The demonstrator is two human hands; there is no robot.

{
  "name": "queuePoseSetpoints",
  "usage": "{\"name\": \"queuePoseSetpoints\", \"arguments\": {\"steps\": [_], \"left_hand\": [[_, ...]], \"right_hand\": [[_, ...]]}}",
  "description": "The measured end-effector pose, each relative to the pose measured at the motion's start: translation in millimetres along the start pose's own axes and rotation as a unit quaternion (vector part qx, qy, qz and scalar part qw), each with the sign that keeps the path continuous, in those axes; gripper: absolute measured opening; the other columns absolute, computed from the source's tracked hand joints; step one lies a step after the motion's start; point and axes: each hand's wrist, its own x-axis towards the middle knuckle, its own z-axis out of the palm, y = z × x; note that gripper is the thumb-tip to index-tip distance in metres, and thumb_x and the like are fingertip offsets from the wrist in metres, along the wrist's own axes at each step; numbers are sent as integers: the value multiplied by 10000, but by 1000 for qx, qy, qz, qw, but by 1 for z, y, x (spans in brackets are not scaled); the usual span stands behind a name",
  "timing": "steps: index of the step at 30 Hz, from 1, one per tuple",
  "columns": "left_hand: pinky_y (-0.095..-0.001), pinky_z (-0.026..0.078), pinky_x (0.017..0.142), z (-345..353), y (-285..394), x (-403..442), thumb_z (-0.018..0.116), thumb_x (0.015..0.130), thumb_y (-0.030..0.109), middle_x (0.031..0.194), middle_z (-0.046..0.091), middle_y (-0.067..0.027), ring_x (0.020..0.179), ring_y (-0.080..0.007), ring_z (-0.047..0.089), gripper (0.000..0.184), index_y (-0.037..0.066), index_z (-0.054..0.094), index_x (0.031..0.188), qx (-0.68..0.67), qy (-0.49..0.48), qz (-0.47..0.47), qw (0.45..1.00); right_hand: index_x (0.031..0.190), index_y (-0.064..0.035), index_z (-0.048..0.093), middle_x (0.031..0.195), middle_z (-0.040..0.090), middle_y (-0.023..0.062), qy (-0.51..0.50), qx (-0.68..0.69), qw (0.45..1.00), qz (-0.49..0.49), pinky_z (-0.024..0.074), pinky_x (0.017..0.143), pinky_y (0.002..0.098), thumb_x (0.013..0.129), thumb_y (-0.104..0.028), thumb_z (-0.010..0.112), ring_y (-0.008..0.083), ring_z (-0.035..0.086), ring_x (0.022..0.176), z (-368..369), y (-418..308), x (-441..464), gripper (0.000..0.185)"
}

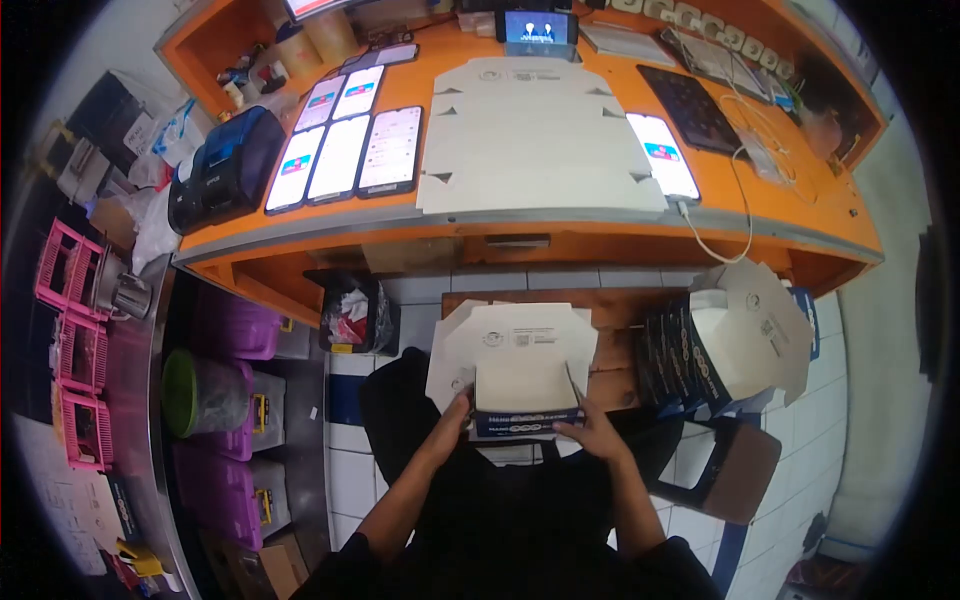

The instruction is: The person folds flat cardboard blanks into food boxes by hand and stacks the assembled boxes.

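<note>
Box in hand: an open box [525,385] sits at the person's lap, between the two hands, its lid [510,325] folded back toward the far side and its dark blue printed wall facing near.
Left hand: the left hand [452,420] is at the box's near left corner, thumb and fingers clamped on the left side; some fingertips are hidden.
Right hand: the right hand [597,430] is at the near right corner, fingers clamped on the box, with the thumb end against the blue wall; the rest of the grip is partly hidden.
Bench: a wooden bench [612,362] lies just beyond the box and runs to the right.
Nested boxes: a row of similar boxes [690,350] leans at the right, fitted into one another, the rightmost with its pale inside and lid showing.
Stool: a stool with a brown seat [742,472] stands near right, below those boxes.
Desk: an orange desk [310,240] spans the far side.
Cardboard: a flat pale sheet [530,135] lies in the desk's middle, reaching its near edge.
Phones: five lit phones [390,152] lie together left of the sheet; another phone [662,158] lies at its right, with a white cable [747,225] plugged in.
Tablet: a dark tablet [690,108] lies beyond that phone, to the right.
Bin: a black bin [380,318] stands left of the bench, with crumpled waste inside.
Left shelving: purple tubs [215,480] and a green-rimmed bucket [178,390].
</note>
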Motion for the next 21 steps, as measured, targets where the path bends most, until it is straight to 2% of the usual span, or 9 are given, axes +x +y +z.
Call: {"name": "queuePoseSetpoints", "arguments": {"steps": [2,4,8,10,12,14,18,20,21], "left_hand": [[-413,210,1227,-1,4,-7,382,1031,650,1631,285,-170,1523,-286,223,874,-17,247,1580,-98,24,14,995],[-396,294,1191,-1,-14,8,472,1040,557,1544,432,-196,1458,-296,373,780,-30,340,1537,-75,66,14,995],[-379,463,1046,1,-44,31,608,993,276,1313,653,-221,1223,-323,635,550,-46,494,1425,151,197,33,968],[-392,473,1037,4,-44,30,601,991,274,1334,629,-260,1223,-347,637,548,-58,494,1414,173,199,28,964],[-396,477,1036,2,-41,29,600,995,283,1336,623,-272,1214,-360,641,553,-60,494,1416,182,194,23,964],[-400,480,1035,1,-34,31,599,998,292,1338,618,-284,1205,-373,645,558,-61,493,1418,191,181,25,964],[-413,476,1051,-7,-32,27,615,967,485,1378,573,-315,1220,-406,627,753,-46,444,1474,255,201,-7,946],[-435,514,992,-12,-32,12,589,941,590,1269,645,-301,1144,-411,664,772,-39,557,1386,422,224,2,878],[-435,514,992,-8,5,-6,589,941,590,1269,645,-301,1144,-411,664,772,-39,557,1386,421,225,-4,878]], "right_hand": [[1513,-6,419,1268,673,125,14,-173,982,-73,470,1030,355,864,-35,742,208,593,1181,-8,0,-9,726],[1560,-53,350,1280,671,170,19,-228,964,-138,486,1025,404,803,16,719,308,613,1214,-9,6,-6,845],[1465,-52,485,1216,649,259,59,-450,890,-42,472,1027,500,761,-25,704,480,568,1176,-13,-16,-13,738],[1385,-101,573,1208,666,206,186,-594,782,-5,437,1041,544,835,-79,668,386,627,1151,-15,-81,-46,559],[1267,-96,644,1135,687,163,412,-591,662,-207,343,1116,616,873,-171,693,345,615,1164,-33,-101,-66,404],[1207,-81,664,1104,694,122,502,-670,512,-191,232,1178,645,898,-217,696,324,598,1187,-40,-149,-75,339],[1152,-89,688,1064,711,104,467,-714,505,-131,196,1201,638,920,-217,678,312,633,1119,-93,-132,-82,265],[1137,-107,710,1015,733,96,439,-649,621,-25,200,1202,630,937,-198,650,298,662,1068,-97,-140,-83,228],[1137,-107,710,1015,733,96,433,-651,623,-24,200,1202,630,937,-198,650,298,662,1068,-101,-139,-83,228]]}}
